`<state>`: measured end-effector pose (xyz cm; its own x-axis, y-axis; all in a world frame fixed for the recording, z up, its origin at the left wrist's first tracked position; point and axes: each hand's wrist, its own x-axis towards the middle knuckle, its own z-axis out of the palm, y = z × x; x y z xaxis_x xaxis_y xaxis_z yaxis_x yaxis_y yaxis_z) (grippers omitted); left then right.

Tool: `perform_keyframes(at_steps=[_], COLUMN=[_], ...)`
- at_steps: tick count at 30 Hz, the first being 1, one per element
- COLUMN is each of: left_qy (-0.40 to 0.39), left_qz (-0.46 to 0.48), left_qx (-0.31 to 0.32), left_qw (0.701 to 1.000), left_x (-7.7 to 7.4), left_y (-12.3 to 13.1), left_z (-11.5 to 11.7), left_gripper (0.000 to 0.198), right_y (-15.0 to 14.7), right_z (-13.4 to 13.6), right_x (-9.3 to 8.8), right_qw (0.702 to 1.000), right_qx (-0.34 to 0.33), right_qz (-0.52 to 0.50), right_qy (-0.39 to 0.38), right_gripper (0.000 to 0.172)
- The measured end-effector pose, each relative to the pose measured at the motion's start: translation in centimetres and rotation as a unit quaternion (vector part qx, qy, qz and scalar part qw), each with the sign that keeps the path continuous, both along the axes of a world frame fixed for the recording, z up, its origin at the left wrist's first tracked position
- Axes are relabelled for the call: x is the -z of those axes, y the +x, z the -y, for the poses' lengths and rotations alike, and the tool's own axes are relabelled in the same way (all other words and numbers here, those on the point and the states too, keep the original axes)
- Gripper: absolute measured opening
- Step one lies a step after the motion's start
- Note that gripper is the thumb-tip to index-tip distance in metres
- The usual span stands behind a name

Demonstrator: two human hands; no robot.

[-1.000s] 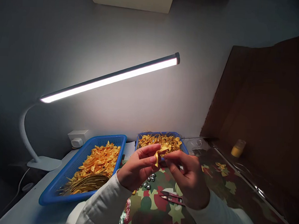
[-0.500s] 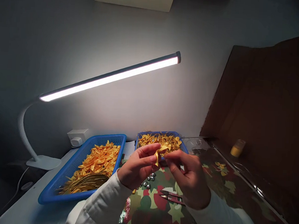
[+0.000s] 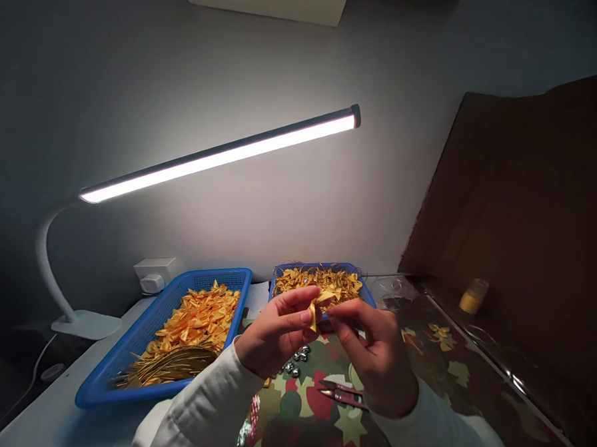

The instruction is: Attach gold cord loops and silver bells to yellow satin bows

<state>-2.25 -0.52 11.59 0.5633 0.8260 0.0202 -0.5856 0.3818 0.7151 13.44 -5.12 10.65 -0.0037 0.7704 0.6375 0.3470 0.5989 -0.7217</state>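
Note:
A small gold ribbon bow [image 3: 326,296] is pinched between the thumb and fingers of my left hand [image 3: 279,326]. Close beside it on the right, my right hand [image 3: 379,351] has thumb and forefinger closed at the bow's edge; what they hold is too small to make out. Below the hands, several silver jingle bells [image 3: 295,368] lie on the patterned table cover [image 3: 313,411]. Thread snips [image 3: 342,394] rest partly under my right hand.
To the left stands a blue basket [image 3: 245,294] of gold bows and a bundle of gold cords [image 3: 175,367]. Behind my hands, another blue basket [image 3: 367,297] holds corded bows. A lit lamp [image 3: 222,156] reaches across; a cardboard sheet [image 3: 525,195] and yellow-based container [image 3: 473,297] are at right.
My right hand has shifted very slightly beside the bow. My left hand keeps its pinch on the bow, and the other things stay in place.

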Motion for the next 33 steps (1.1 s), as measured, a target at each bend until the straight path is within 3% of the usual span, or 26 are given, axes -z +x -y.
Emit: perform_keyframes(at_steps=[23, 27, 30, 33], left_qy=[0.043, 0.083, 0.126, 0.176], left_qz=[0.011, -0.01, -0.061, -0.113], left_qx=[0.012, -0.02, -0.055, -0.039], left_qw=[0.999, 0.996, 0.989, 0.977], left_x=[0.6, 0.3, 0.2, 0.1], left_y=[0.7, 0.5, 0.4, 0.2], left_z=[0.4, 0.4, 0.3, 0.1], left_gripper=[0.03, 0.03, 0.028, 0.03], right_y=[-1.0, 0.0, 1.2, 1.8], right_z=[-0.1, -0.6, -0.7, -0.7], right_x=[0.3, -0.1, -0.9, -1.5], right_qw=[0.997, 0.999, 0.991, 0.986], right_qx=[-0.052, -0.002, 0.058, 0.049], right_qz=[-0.056, -0.021, 0.006, 0.083], right_qy=[-0.023, 0.035, 0.121, 0.137], right_gripper=[0.011, 0.004, 0.017, 0.015])
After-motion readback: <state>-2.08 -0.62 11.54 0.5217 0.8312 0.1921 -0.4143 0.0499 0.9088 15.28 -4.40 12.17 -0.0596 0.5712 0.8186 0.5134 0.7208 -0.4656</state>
